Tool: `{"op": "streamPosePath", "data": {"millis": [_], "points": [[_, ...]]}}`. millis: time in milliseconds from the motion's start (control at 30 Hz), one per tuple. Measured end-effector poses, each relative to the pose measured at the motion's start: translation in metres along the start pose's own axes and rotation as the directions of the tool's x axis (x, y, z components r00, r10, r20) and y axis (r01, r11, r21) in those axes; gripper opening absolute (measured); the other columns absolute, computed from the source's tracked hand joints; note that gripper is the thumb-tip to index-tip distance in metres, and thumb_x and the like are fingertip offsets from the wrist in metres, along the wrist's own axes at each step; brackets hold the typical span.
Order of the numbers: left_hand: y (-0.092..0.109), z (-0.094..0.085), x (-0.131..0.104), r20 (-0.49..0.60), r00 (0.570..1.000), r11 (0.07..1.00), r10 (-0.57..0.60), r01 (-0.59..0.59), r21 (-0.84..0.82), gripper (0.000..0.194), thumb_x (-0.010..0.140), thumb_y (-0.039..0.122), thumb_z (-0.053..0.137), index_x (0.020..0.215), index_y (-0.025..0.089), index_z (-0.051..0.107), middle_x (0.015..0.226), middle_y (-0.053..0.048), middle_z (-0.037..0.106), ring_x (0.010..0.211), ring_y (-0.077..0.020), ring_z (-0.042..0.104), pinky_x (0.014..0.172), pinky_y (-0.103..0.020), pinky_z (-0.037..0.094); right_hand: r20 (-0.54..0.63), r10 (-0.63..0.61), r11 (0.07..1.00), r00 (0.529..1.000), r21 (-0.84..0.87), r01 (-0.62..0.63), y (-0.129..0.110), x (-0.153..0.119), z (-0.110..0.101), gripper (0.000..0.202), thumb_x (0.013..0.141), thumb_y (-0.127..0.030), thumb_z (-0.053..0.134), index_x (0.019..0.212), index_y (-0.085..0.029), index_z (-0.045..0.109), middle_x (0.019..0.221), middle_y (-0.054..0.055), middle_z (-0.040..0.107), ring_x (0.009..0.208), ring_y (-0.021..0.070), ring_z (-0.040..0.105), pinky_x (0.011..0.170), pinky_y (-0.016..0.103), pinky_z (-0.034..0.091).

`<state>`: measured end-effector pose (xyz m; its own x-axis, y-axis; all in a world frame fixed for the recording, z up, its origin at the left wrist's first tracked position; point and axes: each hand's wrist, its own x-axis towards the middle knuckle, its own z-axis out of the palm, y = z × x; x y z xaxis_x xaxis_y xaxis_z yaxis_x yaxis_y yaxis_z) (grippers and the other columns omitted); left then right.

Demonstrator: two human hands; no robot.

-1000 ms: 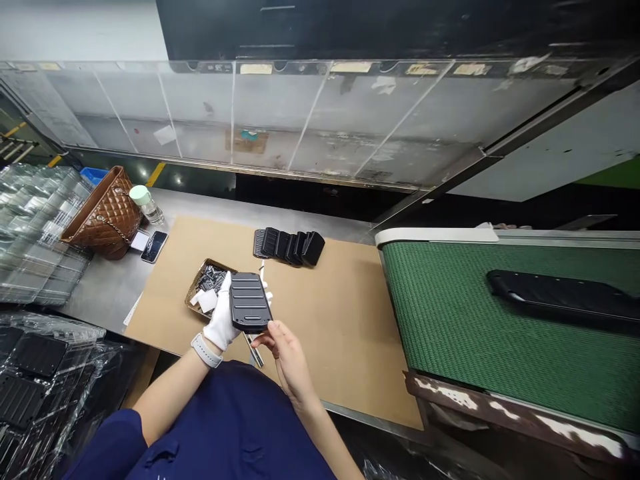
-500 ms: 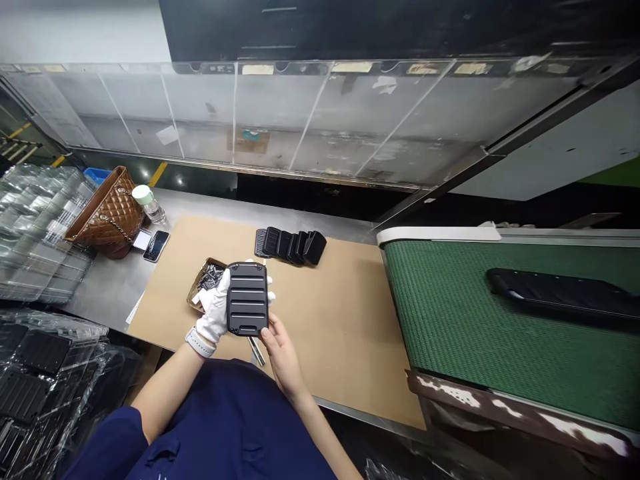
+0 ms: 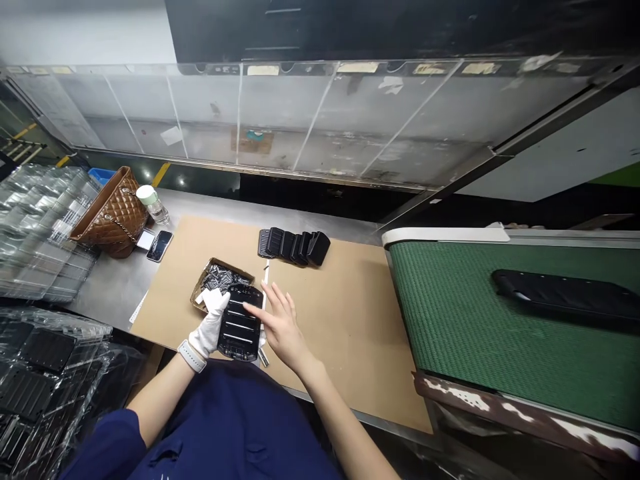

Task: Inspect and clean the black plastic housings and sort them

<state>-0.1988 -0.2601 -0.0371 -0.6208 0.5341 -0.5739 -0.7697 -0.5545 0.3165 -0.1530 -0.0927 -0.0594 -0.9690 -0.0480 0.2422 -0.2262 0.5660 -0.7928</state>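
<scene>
A black ribbed plastic panel (image 3: 239, 331) with rounded corners is tilted up close to my body. My left hand (image 3: 210, 329), in a white glove, grips it along its left edge, with its fingers mostly hidden behind. Over the panel's right side reaches my bare right hand (image 3: 281, 328), fingers spread, the index fingertip at the ribbed face; whether it touches I cannot tell. Just behind the panel is a small cardboard box (image 3: 199, 288) of small dark metallic-looking parts (image 3: 223, 277). Several similar black panels (image 3: 294, 247) lean in an overlapping row farther back.
To the right runs a green conveyor belt (image 3: 450, 320) carrying a long black piece (image 3: 560, 293). A brown quilted handbag (image 3: 117, 217), a bottle (image 3: 156, 208) and a phone (image 3: 160, 246) stand at the left. Plastic-wrapped stacks (image 3: 40, 233) flank the table; a shelf (image 3: 280, 127) hangs over its back.
The panel has come down toward my body and tilted. My right hand has left its lower right corner and moved up, fingers now spread over its face. The left hand keeps its grip.
</scene>
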Motion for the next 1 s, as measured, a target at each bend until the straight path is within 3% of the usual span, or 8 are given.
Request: {"op": "streamPosePath", "data": {"millis": [100,233,333,567,667,767,900,1000], "points": [[0.005,-0.003,0.009,0.129,0.988,0.993,-0.091,0.099,-0.058,0.051,0.091,0.051,0.043,0.11,0.009,0.064,0.097,-0.015,0.073,0.091,-0.0273,0.069,0.095,-0.049,0.047,-0.112,0.17,0.948,0.979,0.292,-0.131,-0.01,0.0,0.009,0.05,0.089,-0.024,0.052,0.138,-0.034,0.046,0.151,0.006,0.037,0.14,0.0263,0.031,0.114,0.054,0.024],[0.015,0.004,0.014,0.209,0.978,0.995,-0.012,0.032,-0.091,0.061,0.089,0.056,0.039,0.113,0.006,0.063,0.104,-0.018,0.071,0.094,-0.0296,0.068,0.092,-0.047,0.049,0.096,0.31,0.705,0.946,0.645,-0.296,-0.023,-0.003,0.028,0.102,0.072,-0.041,0.076,0.15,-0.031,0.013,0.154,0.012,0.028,0.139,0.0277,0.032,0.112,0.05,0.03],[0.018,0.014,0.009,0.203,0.979,0.995,0.021,-0.001,-0.097,0.056,0.089,0.053,0.041,0.111,0.007,0.065,0.101,-0.016,0.072,0.092,-0.0279,0.068,0.094,-0.046,0.048,0.141,0.365,0.612,0.92,0.709,-0.351,-0.031,0.0,0.037,0.113,0.066,-0.042,0.081,0.151,-0.03,0.007,0.156,0.012,0.024,0.14,0.0265,0.03,0.115,0.048,0.026],[0.021,0.029,-0.005,0.082,0.99,0.993,0.114,-0.113,-0.012,0.044,0.091,0.042,0.043,0.099,0.008,0.069,0.093,-0.013,0.073,0.083,-0.0254,0.069,0.094,-0.045,0.049,0.08,0.435,0.522,0.897,0.79,-0.323,-0.04,0.012,0.051,0.112,0.067,-0.042,0.079,0.151,-0.029,0.006,0.146,0.012,0.042,0.132,0.0269,0.044,0.11,0.047,0.036],[0.02,0.029,-0.008,0.008,0.989,0.989,0.146,-0.146,0.0,0.036,0.088,0.038,0.048,0.092,0.01,0.071,0.085,-0.011,0.073,0.086,-0.0253,0.069,0.096,-0.042,0.048,0.068,0.458,0.539,0.886,0.771,-0.338,-0.039,0.016,0.06,0.112,0.068,-0.041,0.077,0.151,-0.027,0.003,0.148,0.013,0.038,0.131,0.0268,0.045,0.11,0.047,0.036],[0.017,0.027,-0.01,-0.092,0.97,0.974,0.225,-0.225,0.017,0.022,0.084,0.028,0.055,0.09,0.014,0.072,0.084,-0.007,0.074,0.091,-0.0243,0.069,0.098,-0.039,0.047,0.08,0.447,0.59,0.891,0.722,-0.361,-0.037,0.019,0.062,0.104,0.07,-0.042,0.075,0.151,-0.027,0.011,0.152,0.012,0.033,0.134,0.0264,0.04,0.113,0.045,0.032],[0.013,0.018,-0.005,-0.176,0.955,0.968,0.238,-0.248,-0.033,0.034,0.091,0.032,0.044,0.094,0.014,0.072,0.087,-0.008,0.075,0.092,-0.0228,0.069,0.097,-0.037,0.048,0.163,0.381,0.646,0.91,0.658,-0.388,-0.035,0.02,0.059,0.1,0.071,-0.041,0.075,0.15,-0.029,0.016,0.15,0.01,0.036,0.137,0.0261,0.037,0.113,0.047,0.03],[0.01,0.011,0.001,-0.245,0.918,0.936,0.31,-0.341,-0.092,0.037,0.094,0.034,0.038,0.099,0.017,0.071,0.097,-0.006,0.074,0.1,-0.0211,0.067,0.099,-0.034,0.047,0.096,0.32,0.78,0.943,0.538,-0.319,-0.033,0.018,0.063,0.082,0.08,-0.04,0.067,0.148,-0.027,0.024,0.151,0.01,0.034,0.141,0.0245,0.029,0.116,0.046,0.023]]}}
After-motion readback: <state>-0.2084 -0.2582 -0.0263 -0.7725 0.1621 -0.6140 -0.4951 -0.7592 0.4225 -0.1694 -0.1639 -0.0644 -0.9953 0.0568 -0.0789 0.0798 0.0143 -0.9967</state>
